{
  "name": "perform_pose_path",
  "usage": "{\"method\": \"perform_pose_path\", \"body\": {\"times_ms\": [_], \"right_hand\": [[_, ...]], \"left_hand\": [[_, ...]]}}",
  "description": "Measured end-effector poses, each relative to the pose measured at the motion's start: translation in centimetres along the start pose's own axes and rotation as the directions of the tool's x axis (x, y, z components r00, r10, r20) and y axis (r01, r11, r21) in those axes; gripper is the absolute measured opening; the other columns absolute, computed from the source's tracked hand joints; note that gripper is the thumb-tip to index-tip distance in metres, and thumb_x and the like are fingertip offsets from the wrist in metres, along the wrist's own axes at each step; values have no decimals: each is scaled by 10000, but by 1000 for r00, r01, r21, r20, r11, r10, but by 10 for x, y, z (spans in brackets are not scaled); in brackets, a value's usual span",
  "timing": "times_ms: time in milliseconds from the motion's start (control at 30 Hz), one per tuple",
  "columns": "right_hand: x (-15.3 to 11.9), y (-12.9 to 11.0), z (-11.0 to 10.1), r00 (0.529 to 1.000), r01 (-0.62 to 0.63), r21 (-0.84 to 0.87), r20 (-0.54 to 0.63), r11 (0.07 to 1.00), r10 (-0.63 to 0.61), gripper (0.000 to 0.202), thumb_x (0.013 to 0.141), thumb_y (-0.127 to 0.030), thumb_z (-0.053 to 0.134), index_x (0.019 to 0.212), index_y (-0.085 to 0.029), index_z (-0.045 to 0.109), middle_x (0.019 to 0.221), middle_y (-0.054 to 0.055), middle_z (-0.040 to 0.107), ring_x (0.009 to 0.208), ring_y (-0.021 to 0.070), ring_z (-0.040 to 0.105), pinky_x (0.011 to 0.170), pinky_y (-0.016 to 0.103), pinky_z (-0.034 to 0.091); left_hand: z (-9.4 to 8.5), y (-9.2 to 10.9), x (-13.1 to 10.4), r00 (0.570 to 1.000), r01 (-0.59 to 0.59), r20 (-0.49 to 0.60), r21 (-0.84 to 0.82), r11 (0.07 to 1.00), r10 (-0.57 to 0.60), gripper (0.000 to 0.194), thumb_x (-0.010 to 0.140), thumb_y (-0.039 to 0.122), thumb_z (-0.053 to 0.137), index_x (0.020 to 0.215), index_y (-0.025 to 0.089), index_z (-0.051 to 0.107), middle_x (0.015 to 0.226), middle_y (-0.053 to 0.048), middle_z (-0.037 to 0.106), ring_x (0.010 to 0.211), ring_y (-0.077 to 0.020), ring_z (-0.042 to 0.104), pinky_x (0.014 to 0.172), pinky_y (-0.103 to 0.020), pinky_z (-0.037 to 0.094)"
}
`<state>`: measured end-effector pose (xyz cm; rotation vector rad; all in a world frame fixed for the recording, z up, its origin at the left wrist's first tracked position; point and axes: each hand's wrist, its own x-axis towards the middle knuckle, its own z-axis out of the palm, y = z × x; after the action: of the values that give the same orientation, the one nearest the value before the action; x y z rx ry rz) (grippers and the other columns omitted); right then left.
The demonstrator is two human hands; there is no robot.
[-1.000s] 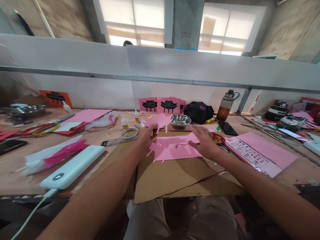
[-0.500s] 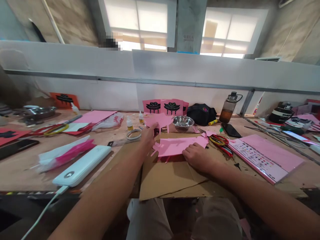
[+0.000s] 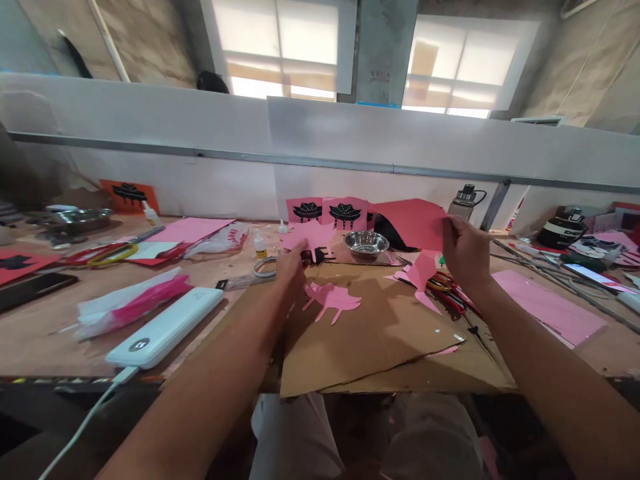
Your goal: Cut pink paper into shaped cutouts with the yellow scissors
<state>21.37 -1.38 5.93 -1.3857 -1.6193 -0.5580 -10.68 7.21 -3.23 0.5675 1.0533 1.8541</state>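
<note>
My left hand (image 3: 293,267) is closed on a pink paper cutout (image 3: 311,235) at the back left of the cardboard. A second pink cutout (image 3: 334,299), with legs along its lower edge, lies flat on the cardboard (image 3: 370,347) below it. At the right, my right hand (image 3: 465,250) grips the edge of a pink paper sheet (image 3: 415,223), held up and tilted before the black cap. Under that sheet, pink paper scraps (image 3: 423,273) sit near red- and yellow-handled scissors (image 3: 447,290).
A metal bowl (image 3: 367,245) stands behind the cardboard. Pink cards with black cutouts (image 3: 344,215) lean on the partition. A white power bank (image 3: 165,329) lies at the left; a pink paper pack (image 3: 550,303) is at the right. A bottle (image 3: 463,203) stands behind my right hand.
My right hand has lifted the pink sheet off the cardboard, up and to the right. This uncovers the legged pink cutout. My left hand stays nearly in place with its cutout.
</note>
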Motion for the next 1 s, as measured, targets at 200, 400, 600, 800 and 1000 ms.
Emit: {"method": "perform_pose_path", "body": {"times_ms": [200, 400, 600, 800, 1000], "right_hand": [[-51, -51, 21, 857, 307, -5, 436, 952, -274, 345, 1004, -233, 378, 1096, -152, 701, 1080, 145, 719, 975, 239, 645, 826, 301, 427], [-72, -63, 40, 640, 398, -85, 738, 913, -211, 270, 946, -112, 438, 1043, -132, 689, 1041, 152, 714, 930, 257, 651, 784, 326, 451], [-67, -63, 43, 593, 388, -148, 796, 909, -123, 290, 928, -84, 438, 1061, -121, 693, 1046, 157, 717, 976, 277, 670, 781, 345, 473], [-67, -70, 53, 571, 383, -212, 820, 899, -50, 348, 915, -46, 414, 1128, -58, 689, 1106, 229, 697, 1044, 309, 653, 857, 398, 465], [-66, -76, 60, 531, 403, -142, 841, 904, -105, 317, 913, -94, 445, 1058, -94, 727, 1095, 227, 701, 1002, 297, 657, 874, 411, 461]], "left_hand": [[-4, 18, 0, 998, -40, -48, -55, 998, 38, 233, 630, 176, 752, 700, 189, 529, 589, 56, 546, 501, -64, 487, 478, -189, 363], [-2, 22, -3, 996, -46, -75, -75, 996, 41, 197, 638, 131, 704, 709, 182, 528, 604, 62, 550, 490, -59, 475, 464, -191, 347], [1, 20, -6, 998, -39, -51, -54, 998, 36, 207, 622, 134, 724, 701, 175, 537, 595, 60, 565, 489, -61, 478, 472, -202, 355], [1, 19, -11, 999, -32, -28, -30, 999, 31, 222, 616, 132, 739, 693, 177, 536, 581, 58, 571, 488, -65, 482, 479, -200, 361], [2, 19, -13, 1000, -23, -5, -10, 1000, 23, 231, 617, 128, 748, 661, 178, 527, 581, 52, 563, 484, -61, 475, 466, -188, 351]]}}
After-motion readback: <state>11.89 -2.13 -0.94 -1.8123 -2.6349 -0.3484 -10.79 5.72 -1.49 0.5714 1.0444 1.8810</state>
